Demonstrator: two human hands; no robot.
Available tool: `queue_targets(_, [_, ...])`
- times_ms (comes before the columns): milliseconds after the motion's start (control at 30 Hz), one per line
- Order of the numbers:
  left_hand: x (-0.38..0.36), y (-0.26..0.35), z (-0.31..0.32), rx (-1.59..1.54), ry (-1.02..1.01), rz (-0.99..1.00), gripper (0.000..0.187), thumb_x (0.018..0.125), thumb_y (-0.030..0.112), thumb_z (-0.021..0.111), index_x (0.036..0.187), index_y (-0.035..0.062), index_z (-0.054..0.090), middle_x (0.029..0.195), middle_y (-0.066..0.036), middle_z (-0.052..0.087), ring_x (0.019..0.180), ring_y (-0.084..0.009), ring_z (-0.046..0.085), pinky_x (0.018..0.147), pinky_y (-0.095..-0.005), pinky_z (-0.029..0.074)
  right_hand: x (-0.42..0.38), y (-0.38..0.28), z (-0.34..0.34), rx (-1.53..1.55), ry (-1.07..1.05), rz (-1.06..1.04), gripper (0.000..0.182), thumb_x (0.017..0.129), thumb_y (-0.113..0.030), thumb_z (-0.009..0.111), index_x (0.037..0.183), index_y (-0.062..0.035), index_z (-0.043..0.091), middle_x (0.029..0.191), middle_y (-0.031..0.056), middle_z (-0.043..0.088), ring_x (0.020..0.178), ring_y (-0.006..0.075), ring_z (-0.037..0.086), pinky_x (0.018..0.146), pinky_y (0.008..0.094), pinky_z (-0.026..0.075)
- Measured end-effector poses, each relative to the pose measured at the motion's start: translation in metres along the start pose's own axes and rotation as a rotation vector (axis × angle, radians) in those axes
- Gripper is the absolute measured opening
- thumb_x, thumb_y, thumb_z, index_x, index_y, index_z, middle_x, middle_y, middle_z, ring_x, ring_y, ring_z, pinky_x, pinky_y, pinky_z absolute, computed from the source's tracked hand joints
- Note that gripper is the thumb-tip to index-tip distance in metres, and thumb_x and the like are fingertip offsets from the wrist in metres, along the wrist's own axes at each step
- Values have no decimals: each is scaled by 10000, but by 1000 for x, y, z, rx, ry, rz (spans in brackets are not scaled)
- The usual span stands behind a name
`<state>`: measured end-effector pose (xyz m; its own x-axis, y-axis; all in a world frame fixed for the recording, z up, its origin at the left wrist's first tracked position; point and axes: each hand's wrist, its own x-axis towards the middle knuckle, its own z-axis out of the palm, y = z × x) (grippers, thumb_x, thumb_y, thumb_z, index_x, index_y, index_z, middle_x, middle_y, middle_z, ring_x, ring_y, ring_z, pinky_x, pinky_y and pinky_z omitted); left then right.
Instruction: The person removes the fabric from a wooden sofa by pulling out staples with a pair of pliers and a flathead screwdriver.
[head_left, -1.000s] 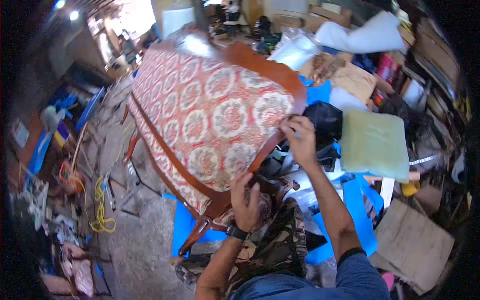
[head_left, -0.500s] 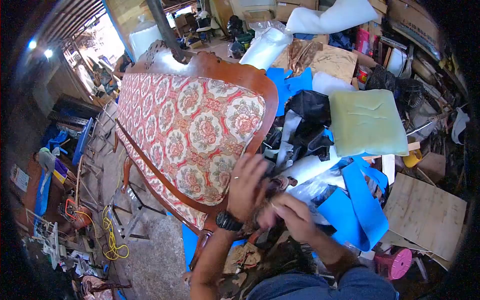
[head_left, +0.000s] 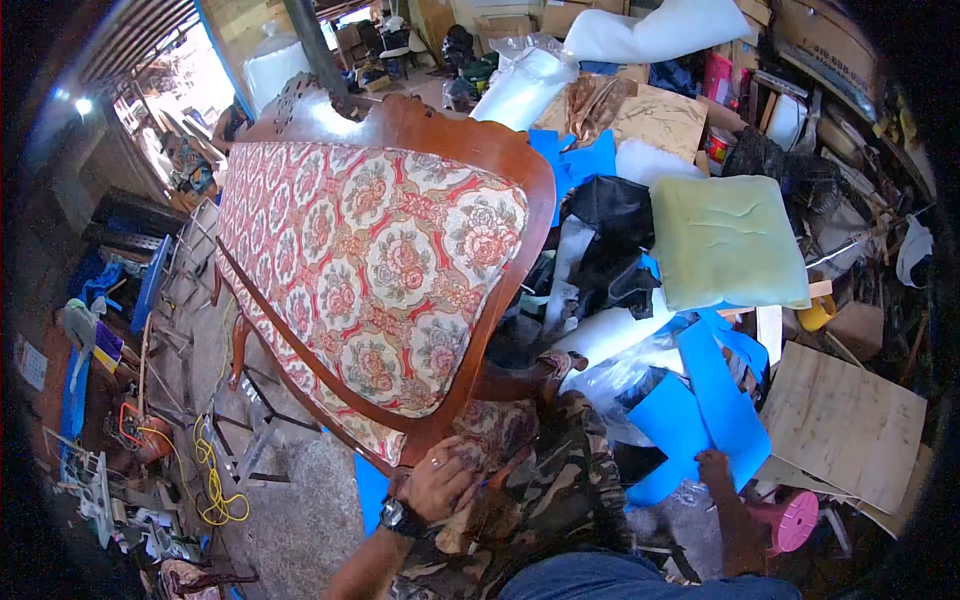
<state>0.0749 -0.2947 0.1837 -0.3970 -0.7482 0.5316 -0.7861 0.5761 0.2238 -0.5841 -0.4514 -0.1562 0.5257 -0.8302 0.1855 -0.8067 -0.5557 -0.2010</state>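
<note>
A carved wooden sofa frame [head_left: 542, 215] with floral upholstery [head_left: 400, 260] on its back fills the middle left. My left hand [head_left: 440, 484], with a ring and a watch, is at the frame's lower corner, its fingers bent down by the patterned fabric; what lies under them is hidden. My right hand [head_left: 714, 468] is lower right, over the edge of a blue sheet [head_left: 725, 410]; its fingers are small and dark, and their grip cannot be made out. Camouflage cloth [head_left: 575, 460] lies between the two hands.
A pale green cushion [head_left: 730, 242] sits beyond the sofa frame, near black plastic [head_left: 610, 225] and white foam rolls. Plywood [head_left: 850, 425] and a pink stool [head_left: 795, 522] are at the right. A yellow cord [head_left: 210, 480] lies on the floor at the left. A person [head_left: 232, 125] is at the far left.
My hands have moved apart, the left down and left to the frame's lower corner, the right down and right to the blue sheet. The camouflage cloth now shows between them.
</note>
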Motion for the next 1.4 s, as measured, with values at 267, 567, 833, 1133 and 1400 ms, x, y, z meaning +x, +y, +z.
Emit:
queue_targets(267, [-34,21,31,-116,127,-305,164,833,-17,755,814,15,595,808,-161,584,866,-438,623,823,-531,525,201,-202,-55,584,280,277,127,986,-119,615,1009,0,653,809,147,683,698,305,636,681,443,517])
queue_targets(567, [-2,80,38,-184,343,-556,141,883,-19,680,795,-1,572,811,-170,585,776,-397,609,898,-506,535,361,-370,-182,1258,332,67,112,1093,-85,531,1161,5,530,891,107,701,766,135,659,707,300,543])
queue_targets(833, [19,100,44,-305,401,-517,115,948,7,593,840,-29,606,801,-170,590,780,-369,610,987,-566,524,460,-406,-222,1311,641,-52,106,1035,-77,665,990,9,623,776,22,674,699,82,625,640,254,513])
queue_targets(1133, [23,98,37,-295,420,-568,234,958,23,626,740,30,540,745,-134,579,695,-343,597,984,-546,500,482,-412,-214,966,896,-51,168,974,-140,733,905,-34,622,739,186,703,661,355,725,561,418,525])
queue_targets(1400, [16,96,40,-306,375,-637,225,950,22,627,745,29,535,767,-127,581,713,-337,592,979,-540,501,481,-412,-215,951,886,-62,166,978,-127,725,908,-32,609,715,187,689,633,350,714,548,429,511])
